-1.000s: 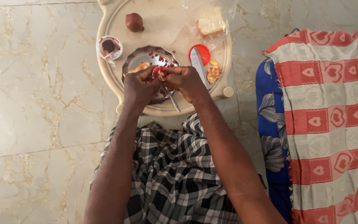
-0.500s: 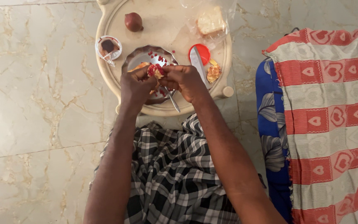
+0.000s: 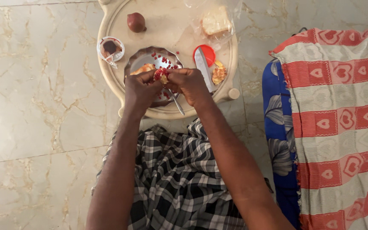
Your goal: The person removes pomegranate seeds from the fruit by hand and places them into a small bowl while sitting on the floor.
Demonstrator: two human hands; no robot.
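Observation:
Both hands meet over a steel plate on a small round cream table. My left hand and my right hand together grip a piece of pomegranate, red seeds showing between the fingers. Loose red seeds and a pale piece of peel lie on the plate. A spoon sticks out from under my hands toward me.
On the table stand a whole pomegranate, a small cup with dark contents, a knife across a red lid, peel scraps and a bagged pale slab. A red-and-white cloth over blue fabric lies right. Marble floor left.
Both hands shifted slightly with the pomegranate piece over the plate, fingers working at it; otherwise the scene is the same.

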